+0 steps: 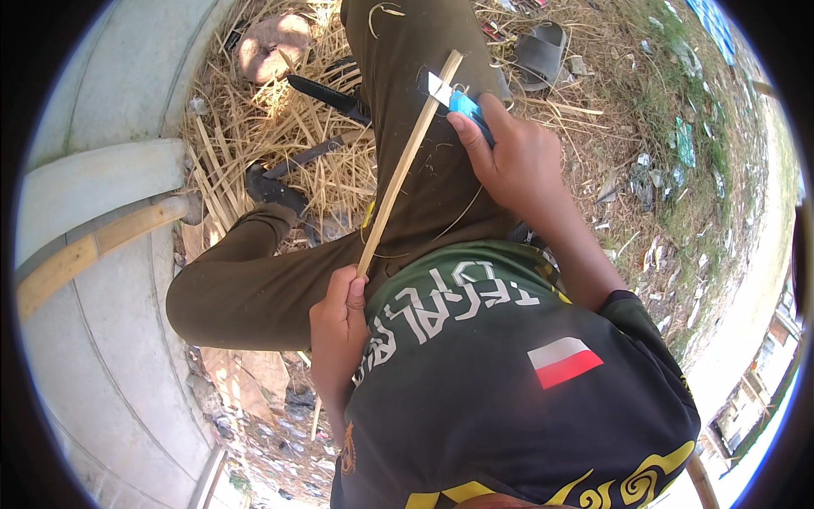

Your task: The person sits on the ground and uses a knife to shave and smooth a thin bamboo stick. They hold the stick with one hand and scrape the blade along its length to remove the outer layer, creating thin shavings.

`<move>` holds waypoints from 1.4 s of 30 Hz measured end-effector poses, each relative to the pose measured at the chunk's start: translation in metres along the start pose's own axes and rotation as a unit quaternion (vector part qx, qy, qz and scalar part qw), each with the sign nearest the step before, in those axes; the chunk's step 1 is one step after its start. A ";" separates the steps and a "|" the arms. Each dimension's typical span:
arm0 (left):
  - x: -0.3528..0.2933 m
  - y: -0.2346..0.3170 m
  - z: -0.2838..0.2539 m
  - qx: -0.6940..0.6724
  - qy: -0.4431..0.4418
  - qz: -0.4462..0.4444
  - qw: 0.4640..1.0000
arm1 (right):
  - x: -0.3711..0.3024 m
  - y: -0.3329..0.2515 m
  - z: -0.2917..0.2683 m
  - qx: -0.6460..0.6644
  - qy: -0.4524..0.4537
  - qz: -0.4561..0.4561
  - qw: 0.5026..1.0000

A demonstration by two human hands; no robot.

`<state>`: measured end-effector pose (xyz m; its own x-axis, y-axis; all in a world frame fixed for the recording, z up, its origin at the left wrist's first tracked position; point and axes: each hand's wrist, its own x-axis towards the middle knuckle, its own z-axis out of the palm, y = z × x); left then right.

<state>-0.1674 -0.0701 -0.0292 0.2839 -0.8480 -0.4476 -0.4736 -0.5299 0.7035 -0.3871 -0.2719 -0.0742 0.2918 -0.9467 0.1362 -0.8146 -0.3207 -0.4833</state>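
Observation:
My left hand (336,316) is closed around the lower end of a long, thin bamboo strip (398,182), close to my waist. The strip runs slantwise up over my brown-trousered thigh. In my right hand (521,161) is a blue utility knife (469,114), with the thumb pressed along its handle. Its pale, broad blade lies across the strip near the far end and appears to touch it. A thin curled shaving (465,214) and small fibres rest on the trousers.
Beyond my bent leg, split slivers (335,182) litter the ground around a dark-bladed knife (326,97). A pinkish, rounded lump (273,48) lies at the far left. One grey sandal (540,55) sits at the far right. A pale panelled wall (102,356) with a bamboo pole (102,246) borders the left.

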 end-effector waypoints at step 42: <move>0.048 0.000 0.015 -0.113 -0.077 0.056 0.989 | 0.006 0.014 -0.010 0.015 -0.033 -0.079 0.996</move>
<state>-0.1659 -0.1108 -0.0589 0.1027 -0.8985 -0.4267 -0.2920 -0.4373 0.8506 -0.4016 -0.2826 -0.0709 0.4490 -0.8797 0.1565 -0.7407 -0.4644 -0.4855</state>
